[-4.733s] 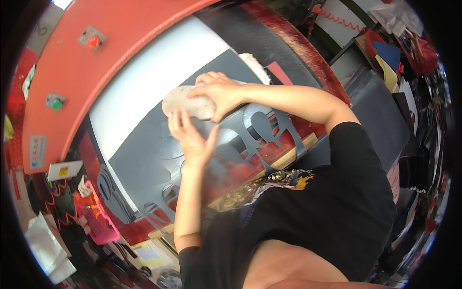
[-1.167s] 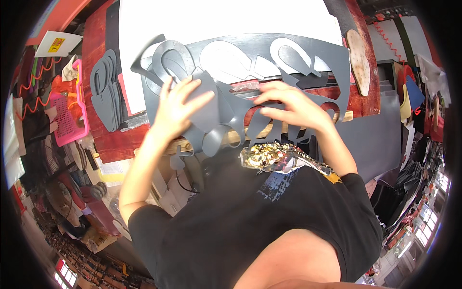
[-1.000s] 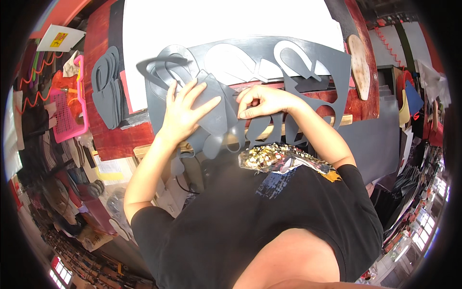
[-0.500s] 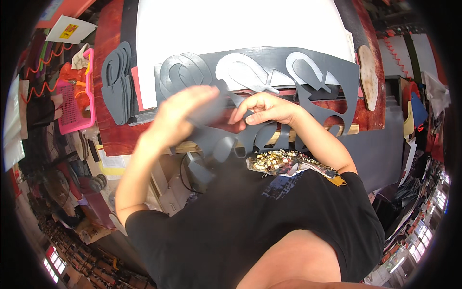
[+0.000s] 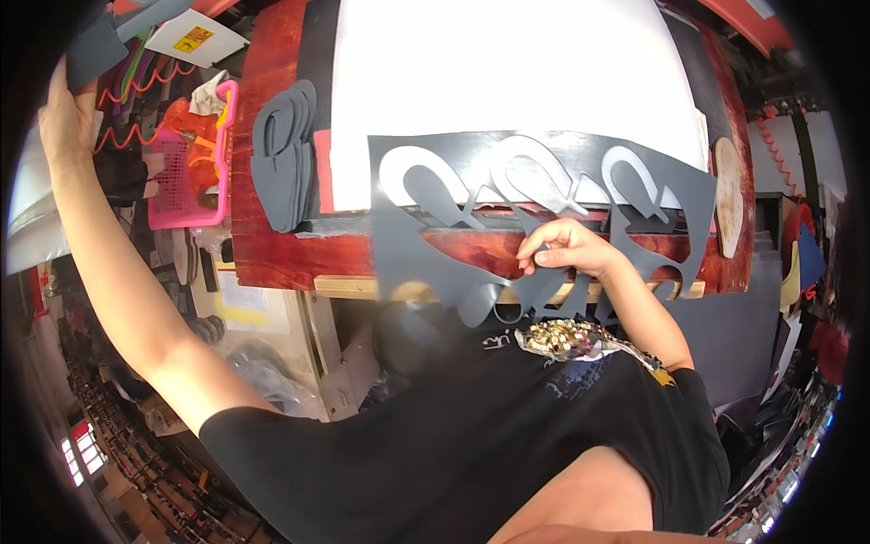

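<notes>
— While the right hand (image 5: 566, 254) sits at the near edge of the red workbench (image 5: 272, 245), what is it gripping?

— It pinches the grey cut-out sheet (image 5: 412, 245), thumb and fingers pressed together on a thin strip between two of the holes. The sheet lies across the near edge of the workbench, its far half on the bench top and its near half hanging over toward the person's black shirt (image 5: 471, 444).

— What do the holes look like?

— Curved, sole-like shapes, cut in a row along the far part of the sheet, with the white board (image 5: 507, 72) showing through them. That board covers most of the workbench beyond the sheet.

— And the left hand (image 5: 63, 113)?

— Raised far out to the left of the workbench, arm stretched full length. Its fingers are closed on a dark grey piece (image 5: 91, 50) at the top left corner of the view; how much of the piece it grasps I cannot tell, since the rim cuts it off.

— Anything else on the workbench?

— A stack of grey cut pieces (image 5: 281, 154) on its left part, just beside the white board. Off the left edge of the workbench stands a pink basket (image 5: 186, 172), with an orange coiled cord (image 5: 136, 136) running past it toward the raised hand.
</notes>
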The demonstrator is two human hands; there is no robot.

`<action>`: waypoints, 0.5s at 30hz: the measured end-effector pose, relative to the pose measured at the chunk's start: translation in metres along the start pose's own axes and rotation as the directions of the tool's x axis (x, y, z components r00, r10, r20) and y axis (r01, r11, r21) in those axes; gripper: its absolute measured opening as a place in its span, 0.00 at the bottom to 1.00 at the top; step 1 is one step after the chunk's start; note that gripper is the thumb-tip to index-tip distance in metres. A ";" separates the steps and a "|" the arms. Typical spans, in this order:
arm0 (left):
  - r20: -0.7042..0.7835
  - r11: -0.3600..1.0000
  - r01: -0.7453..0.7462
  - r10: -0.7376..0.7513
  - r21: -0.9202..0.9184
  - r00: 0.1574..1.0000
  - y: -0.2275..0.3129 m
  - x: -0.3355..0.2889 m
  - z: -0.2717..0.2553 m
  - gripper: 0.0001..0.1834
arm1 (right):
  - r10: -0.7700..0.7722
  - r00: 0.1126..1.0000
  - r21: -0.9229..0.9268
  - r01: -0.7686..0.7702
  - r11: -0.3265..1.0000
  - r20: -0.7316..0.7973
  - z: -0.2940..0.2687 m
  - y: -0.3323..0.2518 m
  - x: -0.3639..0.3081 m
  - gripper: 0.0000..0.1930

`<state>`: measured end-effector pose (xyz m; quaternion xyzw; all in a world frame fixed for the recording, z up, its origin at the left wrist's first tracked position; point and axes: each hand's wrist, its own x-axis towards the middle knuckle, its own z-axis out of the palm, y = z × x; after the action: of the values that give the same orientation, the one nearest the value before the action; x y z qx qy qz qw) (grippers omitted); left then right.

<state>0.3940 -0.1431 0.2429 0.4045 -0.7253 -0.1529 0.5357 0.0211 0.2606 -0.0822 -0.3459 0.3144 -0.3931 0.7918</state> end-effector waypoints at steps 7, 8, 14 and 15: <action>0.473 0.987 -0.145 0.097 0.065 0.876 -0.107 -0.167 0.025 0.17 | 0.027 1.000 -0.029 -0.027 0.999 -0.001 0.001 -0.006 0.009 0.12; 0.622 0.989 -0.071 -0.026 0.132 0.783 -0.120 -0.200 0.026 0.25 | 0.025 1.000 -0.048 -0.025 0.998 0.000 0.004 -0.011 0.008 0.12; 0.744 0.699 -0.522 -0.021 0.489 0.668 -0.147 -0.295 0.000 0.36 | -0.139 0.977 -0.643 0.004 0.766 -0.160 0.002 -0.074 -0.041 0.18; 0.713 0.660 -0.507 -0.064 0.555 0.698 -0.145 -0.302 -0.003 0.34 | -0.256 0.927 -0.719 -0.021 0.694 -0.274 -0.009 -0.086 -0.056 0.18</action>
<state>0.4878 -0.0063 -0.0479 0.3948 -0.9143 0.0791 0.0447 -0.0480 0.2663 -0.0063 -0.5674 0.5549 -0.3475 0.4993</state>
